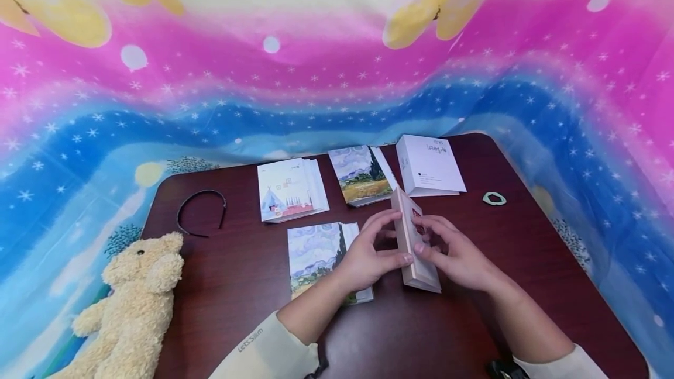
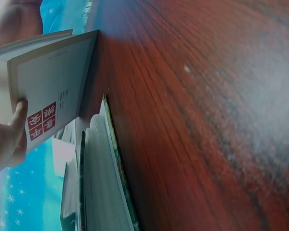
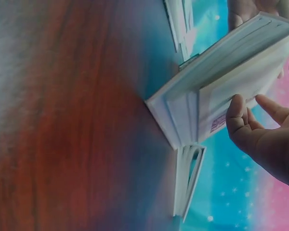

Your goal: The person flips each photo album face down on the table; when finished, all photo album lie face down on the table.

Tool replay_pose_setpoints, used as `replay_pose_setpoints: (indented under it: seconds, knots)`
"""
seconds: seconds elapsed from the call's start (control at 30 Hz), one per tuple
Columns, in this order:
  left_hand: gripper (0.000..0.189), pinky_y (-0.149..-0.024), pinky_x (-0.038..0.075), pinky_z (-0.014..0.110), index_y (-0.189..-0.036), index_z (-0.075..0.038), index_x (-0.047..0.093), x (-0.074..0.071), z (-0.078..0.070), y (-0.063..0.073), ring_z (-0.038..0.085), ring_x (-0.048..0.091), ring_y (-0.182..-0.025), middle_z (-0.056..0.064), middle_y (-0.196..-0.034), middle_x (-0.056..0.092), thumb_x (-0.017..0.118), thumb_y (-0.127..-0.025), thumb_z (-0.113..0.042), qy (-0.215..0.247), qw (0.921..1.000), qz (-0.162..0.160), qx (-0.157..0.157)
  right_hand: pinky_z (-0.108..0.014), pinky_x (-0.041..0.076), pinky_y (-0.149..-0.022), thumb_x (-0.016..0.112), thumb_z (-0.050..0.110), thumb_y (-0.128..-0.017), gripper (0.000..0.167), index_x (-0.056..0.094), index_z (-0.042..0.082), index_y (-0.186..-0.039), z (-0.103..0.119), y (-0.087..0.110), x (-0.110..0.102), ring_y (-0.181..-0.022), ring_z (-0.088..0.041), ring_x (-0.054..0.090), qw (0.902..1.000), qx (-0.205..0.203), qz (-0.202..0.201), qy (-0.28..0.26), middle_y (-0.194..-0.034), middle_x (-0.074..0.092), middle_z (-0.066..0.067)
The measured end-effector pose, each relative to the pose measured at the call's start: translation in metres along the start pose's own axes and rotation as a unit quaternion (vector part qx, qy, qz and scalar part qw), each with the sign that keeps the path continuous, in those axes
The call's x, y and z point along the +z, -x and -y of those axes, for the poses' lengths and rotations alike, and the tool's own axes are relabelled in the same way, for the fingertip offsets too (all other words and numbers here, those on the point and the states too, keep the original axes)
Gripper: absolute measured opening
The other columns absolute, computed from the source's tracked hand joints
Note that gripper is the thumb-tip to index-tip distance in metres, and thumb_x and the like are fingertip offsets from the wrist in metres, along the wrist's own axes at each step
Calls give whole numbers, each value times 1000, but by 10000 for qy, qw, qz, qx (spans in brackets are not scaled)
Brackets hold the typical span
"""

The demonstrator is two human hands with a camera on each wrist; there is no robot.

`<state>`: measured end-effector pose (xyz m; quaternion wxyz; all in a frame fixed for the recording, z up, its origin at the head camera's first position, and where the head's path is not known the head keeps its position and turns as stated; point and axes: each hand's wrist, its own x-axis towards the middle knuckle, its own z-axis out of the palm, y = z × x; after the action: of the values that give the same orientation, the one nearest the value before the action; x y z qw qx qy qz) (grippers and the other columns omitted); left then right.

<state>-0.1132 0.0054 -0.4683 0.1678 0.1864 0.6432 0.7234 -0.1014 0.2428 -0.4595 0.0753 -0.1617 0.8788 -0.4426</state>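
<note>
A pale hardcover book [image 1: 419,272] with a red square of characters on its cover is held upright between both hands, at a slant. The left hand [image 1: 365,256] grips it from the left, thumb low and fingers higher along the spine side. From the other side, the right hand [image 1: 466,255] holds it with bent fingers and thumb on the cover. In the right wrist view, page edges of the book [image 3: 176,108] show between its boards. Close by the left forearm lies a book with a painted landscape cover [image 1: 316,250], partly hidden by that arm.
Further back on the dark wooden table [image 1: 231,285] lie a white illustrated book [image 1: 284,192], another landscape-covered book [image 1: 358,174] and a white book [image 1: 432,162]. A black headband [image 1: 202,192] and teddy bear [image 1: 142,291] are left; a pale green ring [image 1: 494,198] is right.
</note>
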Motion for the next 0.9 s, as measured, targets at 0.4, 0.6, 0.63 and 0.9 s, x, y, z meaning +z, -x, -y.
replay_pose_setpoints:
  seconds: [0.4, 0.6, 0.63, 0.9]
  knots:
    - [74, -97, 57, 36, -151, -20, 50, 4, -3, 2, 32, 52, -134, -3, -157, 35, 77, -88, 7, 530, 9982, 41, 281, -45, 54, -92, 67, 29, -103, 60, 44, 14, -156, 19, 2, -2, -113, -27, 59, 9999, 0, -169, 17, -146, 50, -12]
    - [73, -98, 56, 37, -153, -17, 49, 6, -3, 2, 33, 51, -136, -1, -158, 35, 75, -89, 7, 578, 9975, 82, 410, -33, 56, -86, 69, 24, -102, 60, 44, 14, -156, 21, 4, -5, -108, -24, 60, 9995, -101, -211, -209, -139, 55, -10]
    - [72, -98, 56, 37, -153, -16, 48, 6, -3, 2, 33, 51, -136, 0, -158, 35, 75, -90, 7, 575, 9972, 91, 463, -32, 56, -85, 69, 23, -102, 61, 44, 14, -156, 21, 4, -6, -108, -24, 61, 9993, -105, -200, -283, -137, 56, -10]
    - [67, -96, 57, 35, -153, -12, 47, 8, -1, -1, 32, 53, -133, 3, -159, 35, 70, -93, 7, 391, 9977, 18, 558, -30, 57, -83, 72, 19, -99, 66, 41, 13, -157, 21, 6, -10, -109, -28, 62, 9964, -34, -109, -841, -132, 59, -13]
